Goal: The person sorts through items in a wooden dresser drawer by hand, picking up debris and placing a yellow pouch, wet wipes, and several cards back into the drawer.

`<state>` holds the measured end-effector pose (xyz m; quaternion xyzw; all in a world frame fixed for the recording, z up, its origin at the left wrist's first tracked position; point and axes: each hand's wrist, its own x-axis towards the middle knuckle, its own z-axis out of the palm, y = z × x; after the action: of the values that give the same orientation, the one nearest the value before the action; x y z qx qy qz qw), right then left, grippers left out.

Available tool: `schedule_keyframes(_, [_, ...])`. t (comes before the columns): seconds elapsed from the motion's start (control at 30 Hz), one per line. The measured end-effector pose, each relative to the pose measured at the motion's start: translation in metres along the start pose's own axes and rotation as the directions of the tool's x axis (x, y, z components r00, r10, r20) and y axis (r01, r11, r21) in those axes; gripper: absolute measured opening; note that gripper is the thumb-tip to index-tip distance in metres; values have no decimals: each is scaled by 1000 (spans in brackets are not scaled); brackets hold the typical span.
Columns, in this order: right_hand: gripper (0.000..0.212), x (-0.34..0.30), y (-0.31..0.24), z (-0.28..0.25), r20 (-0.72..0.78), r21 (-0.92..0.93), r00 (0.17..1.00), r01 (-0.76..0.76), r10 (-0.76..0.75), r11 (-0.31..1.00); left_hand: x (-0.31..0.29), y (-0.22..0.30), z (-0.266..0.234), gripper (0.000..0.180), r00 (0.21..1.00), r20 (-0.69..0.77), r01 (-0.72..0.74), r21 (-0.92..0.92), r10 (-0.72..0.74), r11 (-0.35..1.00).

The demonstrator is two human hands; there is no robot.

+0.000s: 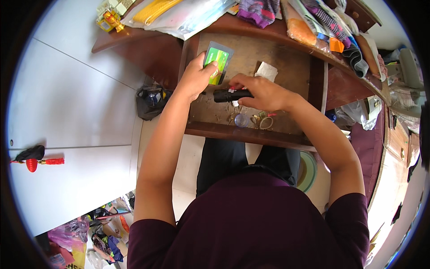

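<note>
1. I see my left hand [195,75] over the open wooden drawer [251,134], its fingers clamped on a green card in a clear sleeve [217,59], held upright at the drawer's back left.
2. My right hand [264,93] has its fingers closed around a black cylindrical torch-like tool [230,95], lying crosswise mid-drawer, just beside the card.
3. Below the tool, on the drawer floor, sit a clear round lid [242,120] and small rings [266,122].
4. A white folded paper [267,71] lies behind my right hand.
5. Coloured cloth and packets [260,11] crowd the worktop above.
</note>
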<state>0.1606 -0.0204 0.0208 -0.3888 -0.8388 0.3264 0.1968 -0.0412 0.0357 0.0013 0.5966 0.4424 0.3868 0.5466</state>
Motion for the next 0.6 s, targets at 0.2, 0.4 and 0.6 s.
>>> schedule_keyframes(0.2, [35,-23,-15,-39,-288,431,922,-116,259,895,-3,15,22,30,942,37,309,-489,-334,816])
schedule_keyframes(0.4, [36,-28,-55,-41,-561,243,809,-42,175,969,-1,5,59,31,859,341,507,-667,-382,545])
schedule_keyframes(0.6, [41,-46,-50,-54,-588,-229,796,6,-144,973,-12,48,98,23,883,308,468,-640,-355,609])
